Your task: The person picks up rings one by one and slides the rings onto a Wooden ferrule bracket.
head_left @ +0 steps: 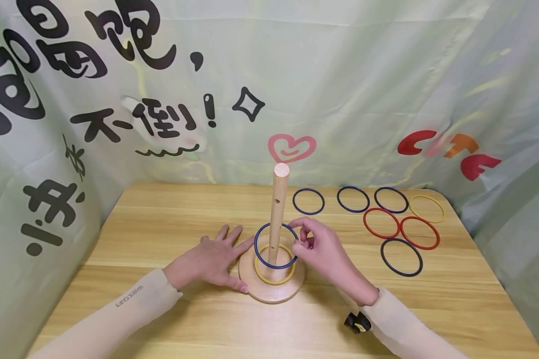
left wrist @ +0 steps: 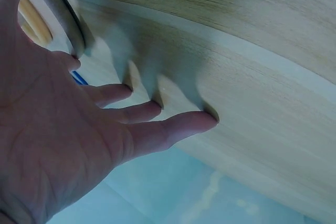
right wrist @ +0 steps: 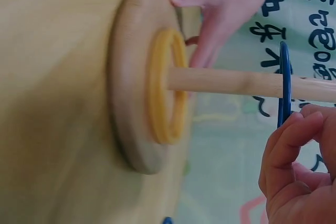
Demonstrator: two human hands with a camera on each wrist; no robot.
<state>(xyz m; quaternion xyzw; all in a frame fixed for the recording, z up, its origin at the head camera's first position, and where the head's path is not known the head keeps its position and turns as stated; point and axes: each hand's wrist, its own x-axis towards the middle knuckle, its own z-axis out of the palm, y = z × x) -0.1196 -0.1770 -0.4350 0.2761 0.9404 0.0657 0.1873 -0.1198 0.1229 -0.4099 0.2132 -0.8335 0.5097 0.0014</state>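
Observation:
A wooden peg [head_left: 277, 214] stands upright on a round wooden base [head_left: 273, 295] in the head view. One yellow ring [right wrist: 156, 87] lies flat on the base around the peg. My right hand [head_left: 321, 248] pinches a blue ring [head_left: 257, 253] at its right edge. That ring encircles the peg and hangs above the yellow one, as the right wrist view shows. My left hand [head_left: 213, 259] spreads its straight fingers on the table at the base's left side, with the thumb touching the base's rim. In the left wrist view its palm [left wrist: 63, 129] faces the camera.
To the right on the wooden table [head_left: 170, 219] lie several blue rings, such as this one [head_left: 402, 273], two red rings [head_left: 382, 236] [head_left: 419, 248] and another yellow ring [head_left: 426, 222]. A printed curtain [head_left: 341, 75] encloses the table at the back and sides.

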